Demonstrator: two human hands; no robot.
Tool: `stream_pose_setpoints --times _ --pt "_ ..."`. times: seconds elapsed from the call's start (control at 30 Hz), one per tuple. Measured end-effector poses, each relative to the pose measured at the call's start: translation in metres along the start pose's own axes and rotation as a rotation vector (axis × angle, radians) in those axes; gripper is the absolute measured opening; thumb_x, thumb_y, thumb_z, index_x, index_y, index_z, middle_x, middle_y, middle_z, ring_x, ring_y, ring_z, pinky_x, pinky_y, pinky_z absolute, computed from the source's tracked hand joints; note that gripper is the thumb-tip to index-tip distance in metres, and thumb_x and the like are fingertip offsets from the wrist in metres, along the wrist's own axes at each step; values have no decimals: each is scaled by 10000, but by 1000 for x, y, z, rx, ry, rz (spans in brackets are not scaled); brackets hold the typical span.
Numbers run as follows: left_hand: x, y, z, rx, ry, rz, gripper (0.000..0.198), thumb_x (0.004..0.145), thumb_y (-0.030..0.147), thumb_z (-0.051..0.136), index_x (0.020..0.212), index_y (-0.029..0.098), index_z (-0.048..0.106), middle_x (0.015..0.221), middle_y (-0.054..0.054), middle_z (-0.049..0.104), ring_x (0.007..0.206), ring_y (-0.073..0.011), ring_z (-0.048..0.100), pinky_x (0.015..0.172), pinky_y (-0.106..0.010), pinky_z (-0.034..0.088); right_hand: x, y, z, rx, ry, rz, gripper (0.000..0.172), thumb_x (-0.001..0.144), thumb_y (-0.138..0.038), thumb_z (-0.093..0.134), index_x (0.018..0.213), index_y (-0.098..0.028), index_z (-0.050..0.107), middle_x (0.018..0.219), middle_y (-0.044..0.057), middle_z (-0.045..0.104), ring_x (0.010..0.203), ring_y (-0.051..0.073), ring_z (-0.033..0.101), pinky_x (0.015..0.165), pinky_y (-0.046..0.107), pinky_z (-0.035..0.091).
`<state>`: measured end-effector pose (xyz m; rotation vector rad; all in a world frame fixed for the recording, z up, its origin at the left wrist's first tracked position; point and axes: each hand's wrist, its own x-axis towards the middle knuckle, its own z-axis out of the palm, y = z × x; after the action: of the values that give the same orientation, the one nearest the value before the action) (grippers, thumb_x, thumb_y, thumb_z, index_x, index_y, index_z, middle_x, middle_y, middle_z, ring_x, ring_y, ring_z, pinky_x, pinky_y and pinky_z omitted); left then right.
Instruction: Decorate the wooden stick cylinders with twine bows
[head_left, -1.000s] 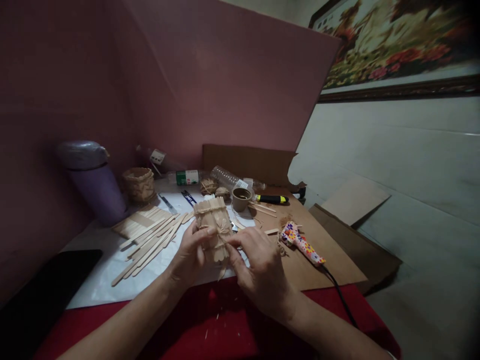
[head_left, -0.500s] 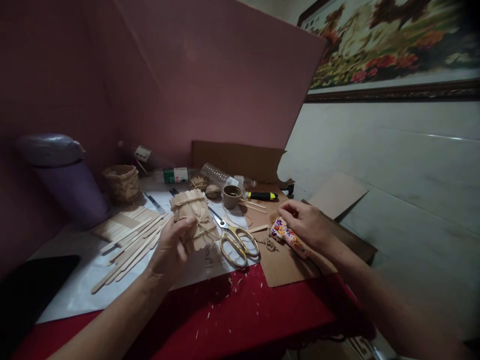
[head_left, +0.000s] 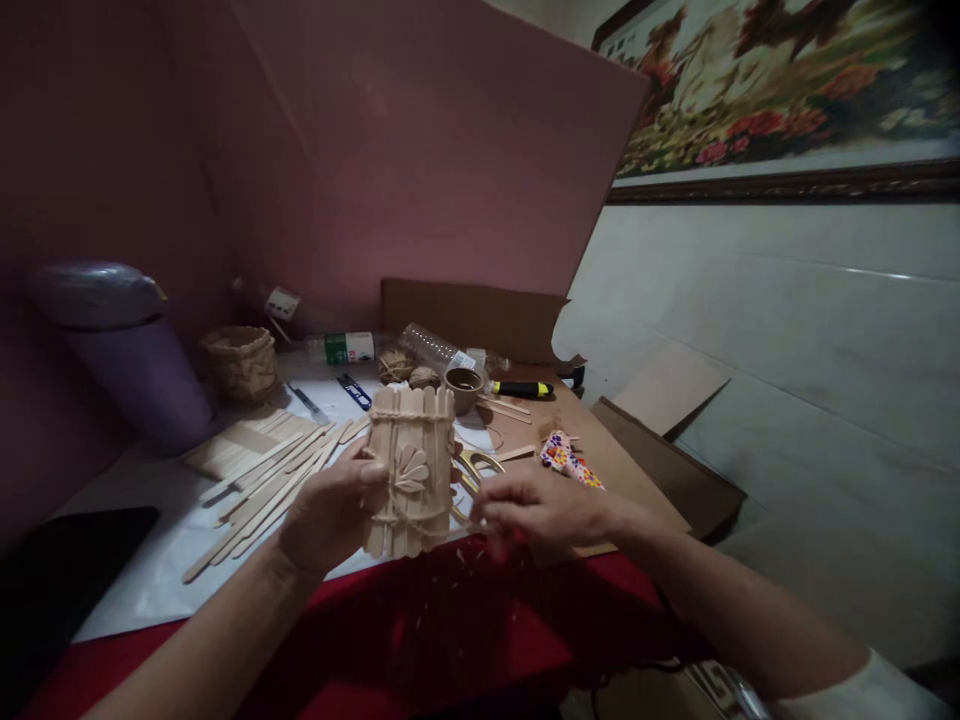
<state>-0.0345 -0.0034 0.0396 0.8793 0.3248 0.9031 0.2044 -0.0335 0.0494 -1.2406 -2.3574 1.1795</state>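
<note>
My left hand (head_left: 330,505) is closed around the left side of a craft-stick holder (head_left: 409,430), held upright over the table's front. Bands of twine circle it near the top and bottom, and a small fan of pale petals sits on its front. Close to its lower right, my right hand (head_left: 536,508) has its fingers pinched on a loose strand of twine (head_left: 461,528) coming off the lower band; the fingertips are slightly blurred. Gold-handled scissors (head_left: 480,460) lie behind, partly hidden. Beyond my right hand rests a flower-patterned glue gun (head_left: 566,460).
Loose craft sticks (head_left: 270,490) lie on white paper at left, before a woven-looking pot (head_left: 240,362) and a purple tumbler (head_left: 142,370). Behind are a brown cup (head_left: 463,388), a plastic bottle (head_left: 431,347) and a black-yellow cutter (head_left: 523,389). Cardboard (head_left: 630,500) covers the right.
My right hand has moved left from beside the glue gun to the holder's lower right. My left hand has turned the holder upright, bringing its petal side forward and covering much of the scissors.
</note>
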Motion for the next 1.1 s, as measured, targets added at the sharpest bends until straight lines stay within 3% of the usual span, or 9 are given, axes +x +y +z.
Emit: stream_pose_setpoints --times 0.07,0.13,0.23,0.43,0.57,0.7,0.9,1.03,1.1 --pt "1 1 -2 5 -28 40 175 600 256 747 564 164 603 521 -23 605 621 -229 674 655 -353 583 -6 -2 5 -60 -82 104 156 926 -219 483 905 -183 633 715 -7 660 621 103 587 601 225 410" --pt "2 1 -3 23 -19 55 128 605 247 757 629 170 657 482 -7 570 586 -216 657 636 -338 577 -8 -1 10 -311 137 140 19 848 -199 595 846 -182 605 779 11 638 702 129 574 639 249 394" --pt "1 -1 -2 60 8 44 296 588 253 769 869 173 726 527 -24 602 650 -249 672 643 -352 575 1 7 17 -562 385 143 118 831 -242 635 899 -180 562 974 68 614 863 183 556 728 297 394" --pt "0 -3 -3 80 18 51 332 578 263 769 898 182 728 575 -42 637 677 -261 684 665 -376 584 35 13 14 -611 284 295 212 831 -219 541 1033 -162 515 1031 119 613 909 223 567 697 301 394" --pt "1 -1 -2 79 72 40 401 536 280 775 922 182 730 688 -75 694 703 -288 694 676 -417 590 49 4 -4 -544 177 384 389 668 -251 660 1021 -147 534 995 118 630 851 229 576 606 273 372" --pt "-2 3 -1 68 20 -52 427 499 317 765 901 173 746 806 -126 731 754 -352 700 687 -491 585 54 -1 -19 -464 153 454 472 625 -300 671 1050 -143 540 887 82 632 745 211 568 564 275 360" --pt "-5 3 -10 0 -116 -200 540 460 338 771 961 139 755 911 -153 744 791 -359 709 664 -463 592 58 4 -42 -185 195 352 545 595 -226 659 1129 -151 577 957 65 633 783 180 555 632 267 399" --pt "-3 3 -13 -20 -179 -217 664 506 330 768 1123 92 711 1058 -183 731 853 -316 713 703 -395 595 57 8 -50 87 112 309 218 642 -252 684 817 -133 631 670 2 578 583 117 481 541 254 351" --pt "-1 5 -14 -29 -167 -180 631 543 319 760 1128 90 706 1055 -172 737 883 -308 715 771 -402 591 48 8 -46 145 105 278 157 663 -258 680 715 -146 583 588 -25 523 524 95 447 511 245 351"
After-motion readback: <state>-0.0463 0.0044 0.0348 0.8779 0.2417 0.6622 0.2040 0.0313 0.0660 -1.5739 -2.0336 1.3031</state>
